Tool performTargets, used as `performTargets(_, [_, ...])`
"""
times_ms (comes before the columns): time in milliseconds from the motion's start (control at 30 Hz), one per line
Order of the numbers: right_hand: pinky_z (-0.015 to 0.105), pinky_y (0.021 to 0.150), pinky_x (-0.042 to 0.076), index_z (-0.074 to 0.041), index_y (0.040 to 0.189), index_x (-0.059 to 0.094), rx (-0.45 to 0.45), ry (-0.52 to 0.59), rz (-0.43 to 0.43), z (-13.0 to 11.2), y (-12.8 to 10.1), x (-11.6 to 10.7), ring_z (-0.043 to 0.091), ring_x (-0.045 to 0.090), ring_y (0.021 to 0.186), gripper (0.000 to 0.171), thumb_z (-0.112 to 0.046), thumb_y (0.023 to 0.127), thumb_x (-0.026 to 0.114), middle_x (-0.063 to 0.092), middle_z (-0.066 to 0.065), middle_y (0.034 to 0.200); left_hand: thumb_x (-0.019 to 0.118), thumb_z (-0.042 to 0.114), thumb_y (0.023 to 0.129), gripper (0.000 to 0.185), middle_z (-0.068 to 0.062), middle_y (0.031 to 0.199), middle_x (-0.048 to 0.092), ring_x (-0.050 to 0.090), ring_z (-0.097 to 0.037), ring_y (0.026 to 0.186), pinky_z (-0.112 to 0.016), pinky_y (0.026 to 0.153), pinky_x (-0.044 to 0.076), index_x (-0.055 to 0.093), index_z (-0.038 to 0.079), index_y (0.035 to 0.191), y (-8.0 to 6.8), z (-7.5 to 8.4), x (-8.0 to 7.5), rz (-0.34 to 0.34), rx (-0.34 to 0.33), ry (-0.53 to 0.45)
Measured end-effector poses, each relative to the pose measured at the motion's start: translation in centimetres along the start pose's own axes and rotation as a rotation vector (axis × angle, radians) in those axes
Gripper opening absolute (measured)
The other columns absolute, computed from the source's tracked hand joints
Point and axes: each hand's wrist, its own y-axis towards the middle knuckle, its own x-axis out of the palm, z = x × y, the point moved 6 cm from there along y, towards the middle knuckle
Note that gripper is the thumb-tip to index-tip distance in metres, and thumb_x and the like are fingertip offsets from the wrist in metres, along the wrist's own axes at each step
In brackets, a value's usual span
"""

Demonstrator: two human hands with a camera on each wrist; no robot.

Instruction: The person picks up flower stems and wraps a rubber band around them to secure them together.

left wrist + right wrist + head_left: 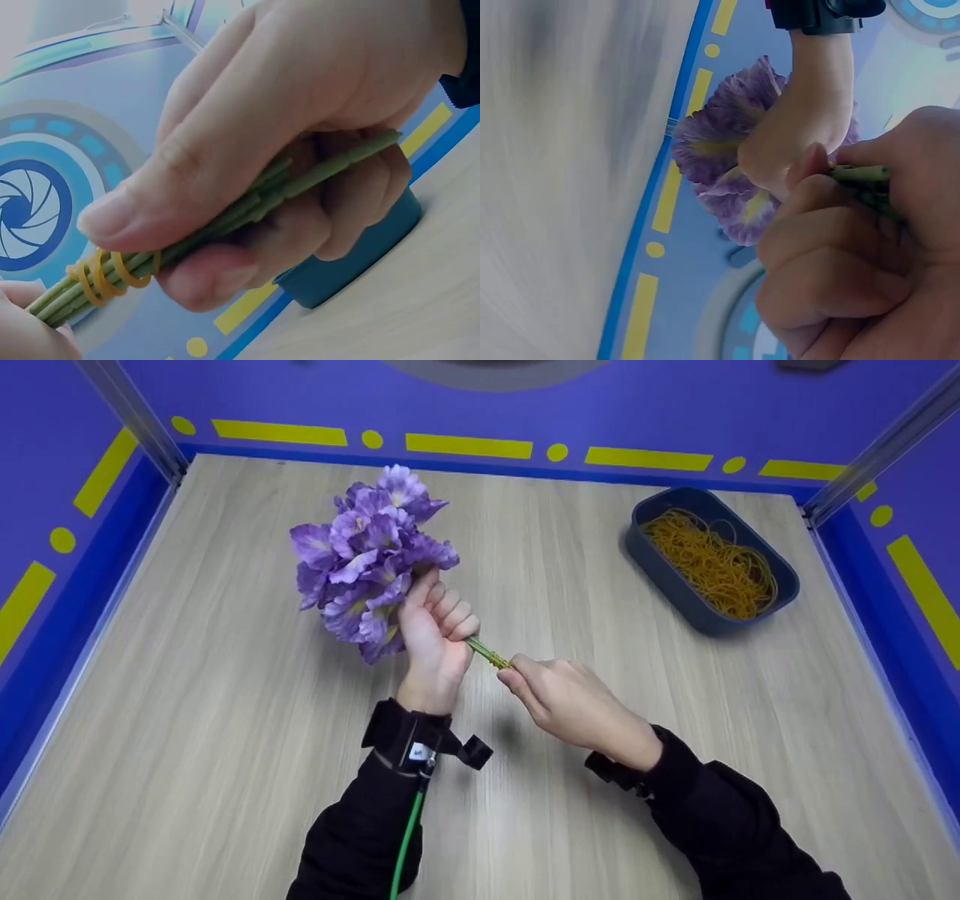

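A bunch of purple artificial flowers is held up above the wooden table. My left hand grips its green stems just under the blooms. My right hand pinches the stem ends that stick out to the right. In the left wrist view the right hand has its thumb and fingers curled round the stems, and a yellow rubber band is wound round them close to the left hand. The right wrist view shows my right hand on the stems, with the left hand and a bloom behind.
A dark blue tub full of yellow rubber bands stands at the back right of the table. Blue walls with yellow markings close in the table at the back and on both sides.
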Motion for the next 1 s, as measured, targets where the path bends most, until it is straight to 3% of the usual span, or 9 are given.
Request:
performTargets(200, [0.024, 0.046, 0.022, -0.013, 0.084, 0.050, 0.045, 0.105, -0.025, 0.6, -0.3, 0.2, 0.004, 0.026, 0.053, 0.027, -0.024, 0.110, 0.047, 0.028, -0.013, 0.066, 0.041, 0.017, 0.106, 0.054, 0.009, 0.043, 0.027, 0.019, -0.002, 0.036, -0.016, 0.037, 0.014, 0.029, 0.019, 0.054, 0.2, -0.7, -0.2, 0.015, -0.060, 0.039])
performTargets(367, [0.024, 0.048, 0.026, -0.013, 0.085, 0.051, 0.124, 0.210, -0.001, 1.4, -0.7, 0.3, 0.004, 0.028, 0.054, 0.029, -0.023, 0.111, 0.043, 0.031, -0.012, 0.067, 0.050, 0.020, 0.105, 0.048, 0.010, 0.049, 0.028, 0.028, -0.002, 0.038, -0.016, 0.040, 0.021, 0.033, 0.019, 0.061, 0.6, -1.2, 0.5, 0.021, -0.098, 0.196])
performTargets(500, [0.025, 0.048, 0.029, -0.013, 0.086, 0.052, 0.196, 0.297, 0.066, 2.2, -1.2, 0.1, 0.004, 0.030, 0.055, 0.028, -0.020, 0.111, 0.042, 0.033, -0.012, 0.067, 0.054, 0.022, 0.106, 0.036, 0.006, 0.060, 0.038, 0.040, -0.006, 0.049, -0.019, 0.050, 0.036, 0.045, 0.015, 0.072, 1.0, -2.0, 1.5, -0.067, -0.136, 0.377])
performTargets(667, [0.025, 0.050, 0.028, -0.012, 0.090, 0.054, 0.296, 0.460, 0.170, 3.4, -1.9, -0.4, 0.007, 0.033, 0.056, 0.028, -0.021, 0.112, 0.039, 0.036, -0.010, 0.068, 0.058, 0.019, 0.104, 0.012, -0.005, 0.087, 0.060, 0.061, -0.019, 0.078, -0.032, 0.074, 0.052, 0.058, 0.010, 0.096, 0.9, -3.0, 2.3, -0.190, -0.171, 0.616])
performTargets(767, [0.026, 0.052, 0.029, -0.011, 0.092, 0.054, 0.341, 0.505, 0.239, 4.3, -2.3, -0.5, 0.009, 0.034, 0.058, 0.029, -0.024, 0.112, 0.037, 0.037, -0.009, 0.070, 0.059, 0.020, 0.104, 0.016, -0.006, 0.098, 0.063, 0.065, -0.020, 0.087, -0.034, 0.081, 0.054, 0.059, 0.006, 0.111, 0.7, -3.5, 2.4, -0.242, -0.143, 0.839])
performTargets(867, [0.026, 0.052, 0.030, -0.011, 0.093, 0.054, 0.353, 0.483, 0.283, 4.8, -2.6, -0.4, 0.010, 0.035, 0.057, 0.030, -0.025, 0.112, 0.036, 0.037, -0.009, 0.069, 0.061, 0.019, 0.103, 0.025, -0.005, 0.096, 0.066, 0.067, -0.018, 0.084, -0.035, 0.083, 0.055, 0.059, 0.000, 0.118, 0.6, -3.7, 2.7, -0.278, -0.062, 1.063])
performTargets(1000, [0.027, 0.049, 0.034, -0.011, 0.092, 0.056, 0.344, 0.405, 0.285, 5.2, -2.7, -0.3, 0.009, 0.040, 0.052, 0.030, -0.024, 0.112, 0.037, 0.041, -0.009, 0.066, 0.064, 0.015, 0.101, 0.023, -0.006, 0.090, 0.068, 0.068, -0.016, 0.075, -0.033, 0.078, 0.056, 0.063, -0.004, 0.115, 0.9, -4.0, 3.0, -0.289, 0.013, 1.213])
